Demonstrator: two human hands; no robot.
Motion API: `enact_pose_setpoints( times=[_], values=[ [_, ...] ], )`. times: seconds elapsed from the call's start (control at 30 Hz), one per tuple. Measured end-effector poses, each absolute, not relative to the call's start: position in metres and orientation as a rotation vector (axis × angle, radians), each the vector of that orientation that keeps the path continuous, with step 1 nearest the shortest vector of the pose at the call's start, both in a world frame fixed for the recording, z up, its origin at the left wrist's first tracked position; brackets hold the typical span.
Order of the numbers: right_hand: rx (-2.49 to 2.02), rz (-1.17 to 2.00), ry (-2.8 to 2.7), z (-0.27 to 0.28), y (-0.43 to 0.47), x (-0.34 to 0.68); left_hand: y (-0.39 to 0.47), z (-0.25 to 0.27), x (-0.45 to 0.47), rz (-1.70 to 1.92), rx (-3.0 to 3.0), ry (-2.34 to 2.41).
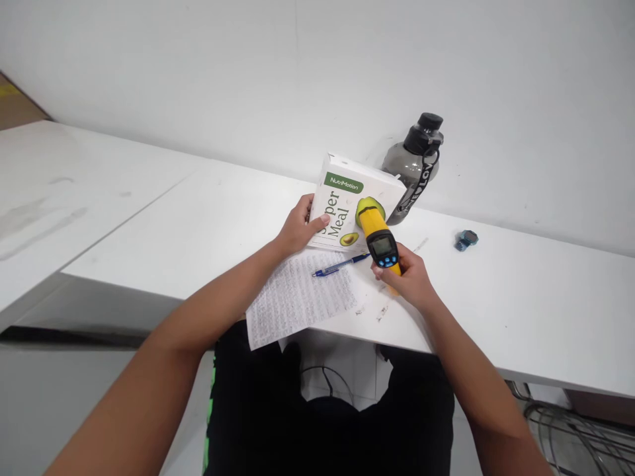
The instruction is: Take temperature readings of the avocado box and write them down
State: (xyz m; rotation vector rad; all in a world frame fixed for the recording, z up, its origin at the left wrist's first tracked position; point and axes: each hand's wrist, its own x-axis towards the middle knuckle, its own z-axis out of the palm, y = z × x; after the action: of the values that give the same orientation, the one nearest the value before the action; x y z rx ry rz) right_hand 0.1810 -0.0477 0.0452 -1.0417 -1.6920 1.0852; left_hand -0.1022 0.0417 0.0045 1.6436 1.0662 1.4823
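Observation:
My left hand [302,225] grips a white "NutriMotion Super Meal" box [342,205] by its left side, thumb across the printed front. The box is tilted on the table, its avocado picture facing me. In my right hand [409,274] is a yellow and black infrared thermometer [383,246], fingers wrapped round its handle. Its small screen and blue buttons face me, and its nose points at the box front, covering part of the avocado. Whether the two touch, I cannot tell. Below the box a blue pen [340,265] lies partly on a sheet of densely written paper [297,301].
Behind the box a grey see-through bottle [411,165] with a black lid stands near the wall. A dark blue-green watch [465,240] lies to the right on the white table [536,297]. The paper overhangs the table's front edge. A wire rack [570,430] is below right.

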Motion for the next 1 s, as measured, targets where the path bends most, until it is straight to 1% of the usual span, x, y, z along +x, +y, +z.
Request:
enact_pose_setpoints(
  times=[0.27,0.57,0.67,0.83,1.0],
  values=[
    [-1.089,1.088,-1.681,0.050,-0.048,0.179,0.042,0.004,-0.103,1.474,1.619,1.074],
    [-1.043,1.098,-1.664,0.047,-0.050,0.177,0.044,0.004,-0.103,1.500,1.616,1.106],
    [-1.035,1.050,-1.611,0.045,-0.050,0.174,0.052,0.001,-0.108,1.521,1.571,1.214],
    [-1.119,0.858,-1.433,0.041,-0.043,0.172,0.064,0.002,-0.119,1.654,1.482,1.371],
    [-1.151,0.765,-1.324,0.041,-0.036,0.175,0.054,0.019,-0.115,1.472,1.543,1.747]
  ],
)
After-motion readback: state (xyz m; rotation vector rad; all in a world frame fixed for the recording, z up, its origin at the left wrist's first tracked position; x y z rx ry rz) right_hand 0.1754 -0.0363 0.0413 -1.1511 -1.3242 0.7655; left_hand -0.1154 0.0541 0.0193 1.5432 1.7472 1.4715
